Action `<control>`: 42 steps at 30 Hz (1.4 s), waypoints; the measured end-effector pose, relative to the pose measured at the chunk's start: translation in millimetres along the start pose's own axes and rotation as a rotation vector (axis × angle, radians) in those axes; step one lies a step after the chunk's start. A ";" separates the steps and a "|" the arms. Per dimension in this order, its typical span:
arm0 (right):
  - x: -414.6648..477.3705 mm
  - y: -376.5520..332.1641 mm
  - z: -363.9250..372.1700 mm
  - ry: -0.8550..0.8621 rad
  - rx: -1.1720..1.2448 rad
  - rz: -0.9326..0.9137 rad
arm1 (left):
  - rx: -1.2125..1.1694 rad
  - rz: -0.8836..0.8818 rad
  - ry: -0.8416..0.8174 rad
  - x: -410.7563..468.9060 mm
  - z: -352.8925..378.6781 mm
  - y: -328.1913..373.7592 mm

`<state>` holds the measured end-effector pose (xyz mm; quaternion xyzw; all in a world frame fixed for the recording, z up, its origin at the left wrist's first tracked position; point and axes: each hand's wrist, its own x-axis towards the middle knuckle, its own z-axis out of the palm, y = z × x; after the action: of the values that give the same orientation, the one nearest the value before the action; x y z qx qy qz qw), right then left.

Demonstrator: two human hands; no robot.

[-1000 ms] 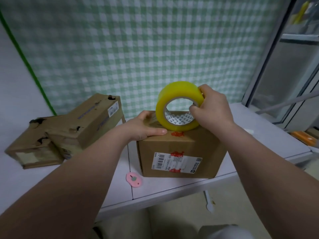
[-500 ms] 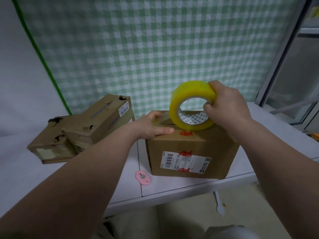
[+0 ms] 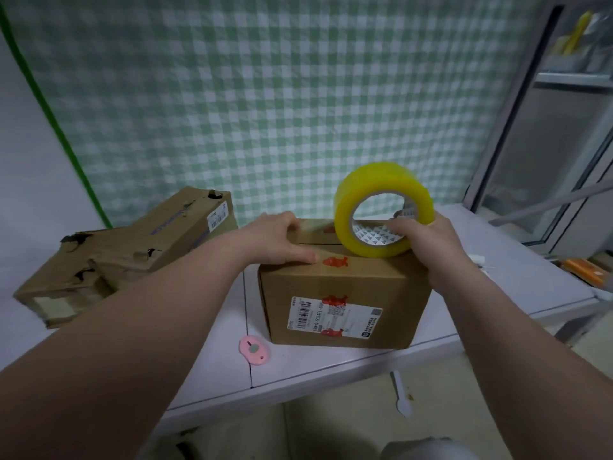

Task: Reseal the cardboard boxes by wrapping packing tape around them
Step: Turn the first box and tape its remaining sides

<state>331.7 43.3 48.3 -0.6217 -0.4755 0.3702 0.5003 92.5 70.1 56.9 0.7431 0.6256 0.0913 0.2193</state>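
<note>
The job looks just begun. The box point(image 3: 338, 290) sits near the front edge of the tabletop point(image 3: 331, 365). Its top flaps show a dark gap, with no tape that I can see. The left hand point(image 3: 282, 242) lies flat on the top with loose fingers, pressing down. The right hand point(image 3: 428, 242) stands the yellow tape roll point(image 3: 374, 175) on the box, fingers hooked inside its ring. Two torn boxes point(image 3: 139, 250) wait by the left edge. The white label point(image 3: 335, 317) has a barcode and a code starting "538-G". The rest is too blurry to read.

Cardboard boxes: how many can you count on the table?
3: the labelled box in front, a leaning box at left, a torn box beneath it. More may be hidden.
</note>
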 end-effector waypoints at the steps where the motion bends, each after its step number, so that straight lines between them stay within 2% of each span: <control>1: -0.3 -2.3 2.2 -0.005 0.028 0.011 | -0.011 0.014 -0.027 1.2 -2.0 2.3; 4: -6.5 -4.8 16.2 0.018 0.077 0.014 | -0.066 0.050 -0.067 1.2 -4.6 7.8; 9: -18.5 -7.1 44.4 0.079 0.053 -0.018 | -0.068 0.072 -0.023 6.0 -6.1 -6.5; 13: -21.1 -9.2 44.6 0.115 -0.024 -0.100 | -0.068 0.108 0.092 4.6 6.5 -16.9; 18: -13.8 -24.3 30.4 0.124 -0.265 -0.297 | -0.108 0.093 0.111 3.8 7.4 -16.3; 22: -3.5 -32.4 -4.2 0.228 -0.379 -0.327 | -0.052 0.070 0.087 2.8 6.1 -13.0; 29: -3.7 -36.5 -30.6 0.151 -0.569 -0.440 | 0.010 0.077 0.037 0.8 4.5 -6.8; 35: -3.6 -39.0 -33.4 0.165 -0.645 -0.471 | 0.211 0.065 -0.074 10.1 -14.0 16.6; 39: -2.4 -39.4 -34.7 0.166 -0.650 -0.478 | 0.256 0.065 -0.409 25.4 -21.1 49.9; 42: -0.1 -37.8 -38.9 0.165 -0.654 -0.472 | 0.265 0.083 -0.460 35.7 -10.6 61.2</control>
<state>359.8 34.4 93.9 -0.6495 -0.6557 0.0236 0.3842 149.8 99.6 88.3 0.7917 0.5347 -0.1536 0.2524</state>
